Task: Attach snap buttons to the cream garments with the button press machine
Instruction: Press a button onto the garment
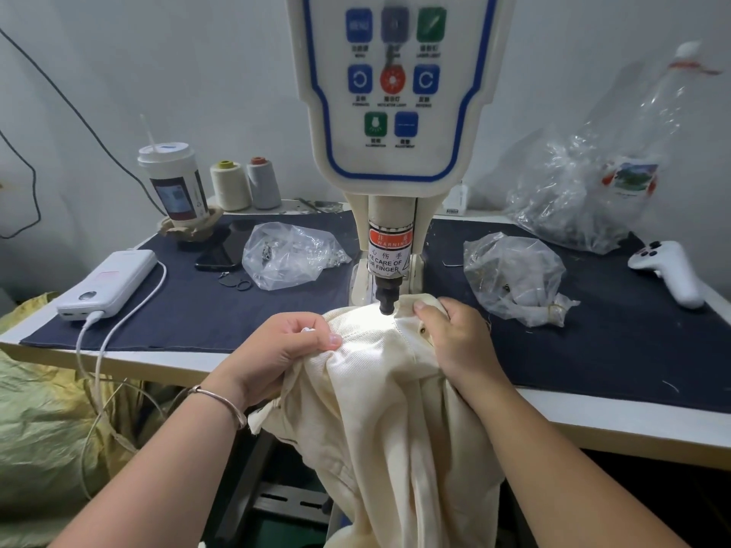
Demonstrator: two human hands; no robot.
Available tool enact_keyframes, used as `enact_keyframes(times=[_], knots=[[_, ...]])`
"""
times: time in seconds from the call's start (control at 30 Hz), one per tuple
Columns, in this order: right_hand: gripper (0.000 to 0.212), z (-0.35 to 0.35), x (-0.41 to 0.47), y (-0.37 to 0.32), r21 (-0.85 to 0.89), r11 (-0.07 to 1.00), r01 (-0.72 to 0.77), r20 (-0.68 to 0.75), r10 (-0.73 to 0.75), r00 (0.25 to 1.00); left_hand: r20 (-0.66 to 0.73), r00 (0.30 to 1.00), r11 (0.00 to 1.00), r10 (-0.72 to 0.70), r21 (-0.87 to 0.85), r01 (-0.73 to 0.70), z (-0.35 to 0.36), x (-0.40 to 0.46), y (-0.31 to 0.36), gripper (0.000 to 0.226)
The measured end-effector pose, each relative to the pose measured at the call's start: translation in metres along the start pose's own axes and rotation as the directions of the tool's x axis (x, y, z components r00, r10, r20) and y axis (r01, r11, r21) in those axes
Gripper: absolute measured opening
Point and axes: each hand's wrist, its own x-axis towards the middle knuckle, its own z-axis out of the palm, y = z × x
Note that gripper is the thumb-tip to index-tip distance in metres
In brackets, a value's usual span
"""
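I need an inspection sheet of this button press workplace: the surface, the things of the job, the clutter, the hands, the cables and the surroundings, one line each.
Surface: table covered by a dark blue cloth.
Job's things: cream garment lies under the punch of the button press machine and hangs over the table edge; two plastic bags hold small parts.
Clutter: drink cup, two thread cones, phone, white controller, large crumpled bag.
Hands: left hand and right hand each grip the garment beside the punch.
Cables: white cable runs from the power bank; a black wire on the wall.
Surroundings: white wall; yellow-green sack at the left.
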Motion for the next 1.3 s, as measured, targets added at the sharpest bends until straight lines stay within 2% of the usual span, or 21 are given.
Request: enact_keyframes(times=[0.43, 1.1, 1.2, 1.3], knots=[[0.043, -0.001, 0.001, 0.002, -0.061, 0.997, 0.049, -0.037, -0.051, 0.998, 0.000, 1.000, 1.000, 0.017, 0.017, -0.017, -0.001, 0.003, -0.002, 0.031], [0.046, 0.000, -0.002, 0.001, -0.010, 0.999, 0.041, -0.042, -0.042, 0.998, 0.011, 1.000, 1.000, 0.028, -0.006, -0.027, -0.001, 0.002, -0.003, 0.029], [0.046, 0.001, -0.002, -0.001, -0.005, 0.999, 0.051, -0.071, -0.051, 0.996, -0.015, 1.000, 1.000, 0.025, -0.012, -0.026, 0.003, -0.001, 0.001, 0.028], [0.045, 0.001, -0.006, -0.014, 0.052, 0.997, 0.049, -0.116, -0.043, 0.992, -0.113, 0.991, 0.998, 0.067, 0.012, -0.066, 0.010, -0.006, 0.008, 0.028]])
